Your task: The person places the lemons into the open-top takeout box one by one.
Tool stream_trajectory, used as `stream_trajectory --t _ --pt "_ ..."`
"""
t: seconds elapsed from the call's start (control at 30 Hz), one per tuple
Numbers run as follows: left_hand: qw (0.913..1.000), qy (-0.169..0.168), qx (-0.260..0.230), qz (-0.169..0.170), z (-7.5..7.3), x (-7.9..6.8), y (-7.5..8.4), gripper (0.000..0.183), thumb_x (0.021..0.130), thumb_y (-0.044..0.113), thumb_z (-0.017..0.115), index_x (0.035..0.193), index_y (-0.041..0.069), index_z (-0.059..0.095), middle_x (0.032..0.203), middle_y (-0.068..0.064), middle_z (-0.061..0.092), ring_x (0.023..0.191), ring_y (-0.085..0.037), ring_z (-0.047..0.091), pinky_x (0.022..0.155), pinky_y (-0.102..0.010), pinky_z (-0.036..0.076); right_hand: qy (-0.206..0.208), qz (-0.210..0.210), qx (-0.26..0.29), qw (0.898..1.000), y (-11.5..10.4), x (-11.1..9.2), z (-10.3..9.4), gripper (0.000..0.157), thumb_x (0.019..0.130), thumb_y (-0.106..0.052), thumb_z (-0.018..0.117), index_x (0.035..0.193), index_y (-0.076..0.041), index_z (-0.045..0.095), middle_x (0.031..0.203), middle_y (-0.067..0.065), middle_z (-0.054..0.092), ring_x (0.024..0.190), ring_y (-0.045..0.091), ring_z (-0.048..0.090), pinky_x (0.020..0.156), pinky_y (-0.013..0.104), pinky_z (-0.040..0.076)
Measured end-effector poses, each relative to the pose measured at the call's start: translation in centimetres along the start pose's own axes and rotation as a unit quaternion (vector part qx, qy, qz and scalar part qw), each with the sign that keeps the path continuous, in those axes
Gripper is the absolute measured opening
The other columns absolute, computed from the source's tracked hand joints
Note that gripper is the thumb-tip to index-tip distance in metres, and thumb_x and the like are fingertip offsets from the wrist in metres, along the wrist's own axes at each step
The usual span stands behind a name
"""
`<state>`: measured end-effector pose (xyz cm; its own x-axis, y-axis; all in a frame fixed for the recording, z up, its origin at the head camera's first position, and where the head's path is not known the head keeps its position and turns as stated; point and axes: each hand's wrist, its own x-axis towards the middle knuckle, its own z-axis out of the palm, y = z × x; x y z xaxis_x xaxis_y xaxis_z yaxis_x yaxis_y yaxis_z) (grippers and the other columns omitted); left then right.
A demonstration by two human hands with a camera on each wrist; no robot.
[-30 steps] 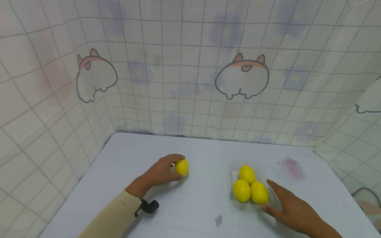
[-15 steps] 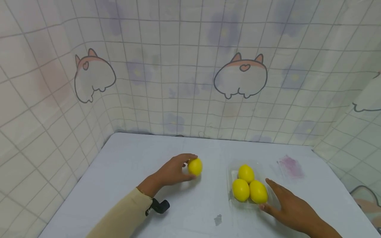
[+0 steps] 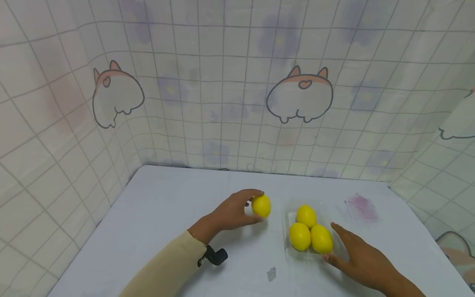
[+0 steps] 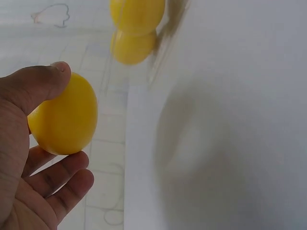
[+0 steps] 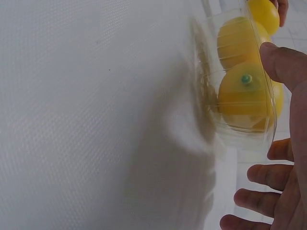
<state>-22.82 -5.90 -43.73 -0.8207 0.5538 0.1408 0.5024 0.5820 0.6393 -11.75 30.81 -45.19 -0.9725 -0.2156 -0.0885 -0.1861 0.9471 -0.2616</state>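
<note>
My left hand (image 3: 234, 210) holds a yellow lemon (image 3: 261, 206) between thumb and fingertips, above the table and left of a clear plastic container (image 3: 289, 247). The left wrist view shows this lemon (image 4: 69, 120) under the thumb, with fingers below it. Three more lemons sit in the container, one lemon (image 3: 306, 216) behind and two in front. My right hand (image 3: 365, 262) is at the container's right side, fingers spread and relaxed. In the right wrist view, the thumb (image 5: 285, 64) lies at the container's rim; a lemon (image 5: 244, 93) with a green tip shows through the wall.
The white table (image 3: 178, 185) has a pinkish stain (image 3: 363, 207) at the back right and a small grey patch (image 3: 271, 274) near the front. A grid-patterned curtain (image 3: 237, 82) hangs behind the table and along its sides.
My left hand has moved right with the lemon, towards the container, and slightly up. The right hand and the three lemons in the container have stayed in place.
</note>
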Motion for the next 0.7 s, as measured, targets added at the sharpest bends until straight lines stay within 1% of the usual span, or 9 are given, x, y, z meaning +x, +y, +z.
stream_trajectory --t 0.2,0.37,0.7 --pt "0.9999 -0.008 -0.010 -0.001 1.0 1.1 1.7 0.072 0.088 0.037 0.083 0.150 0.021 0.051 0.149 0.009 0.052 0.122 -0.011 0.055 0.101 -0.026 0.048 -0.001 0.004 0.002 1.000 -0.1 0.0 0.0 0.109 0.084 -0.084 0.053 0.159 -0.008 0.033 0.152 0.028 0.044 0.130 0.051 0.049 0.088 0.070 0.049" --pt "0.9997 -0.018 -0.016 -0.001 1.6 1.9 2.7 0.071 0.087 0.040 0.083 0.149 0.023 0.053 0.147 0.010 0.052 0.120 -0.011 0.055 0.101 -0.026 0.048 -0.012 0.013 -0.003 1.000 -0.1 0.2 0.0 0.110 0.083 -0.085 0.052 0.159 -0.008 0.031 0.152 0.029 0.043 0.130 0.052 0.048 0.088 0.070 0.048" --pt "0.9993 -0.021 -0.021 0.022 2.4 3.0 3.4 0.071 0.089 0.037 0.082 0.150 0.019 0.051 0.148 0.008 0.052 0.121 -0.010 0.054 0.101 -0.022 0.047 -0.009 0.005 -0.003 1.000 0.0 0.1 0.1 0.108 0.085 -0.084 0.051 0.159 -0.008 0.031 0.152 0.028 0.044 0.131 0.051 0.049 0.088 0.070 0.049"
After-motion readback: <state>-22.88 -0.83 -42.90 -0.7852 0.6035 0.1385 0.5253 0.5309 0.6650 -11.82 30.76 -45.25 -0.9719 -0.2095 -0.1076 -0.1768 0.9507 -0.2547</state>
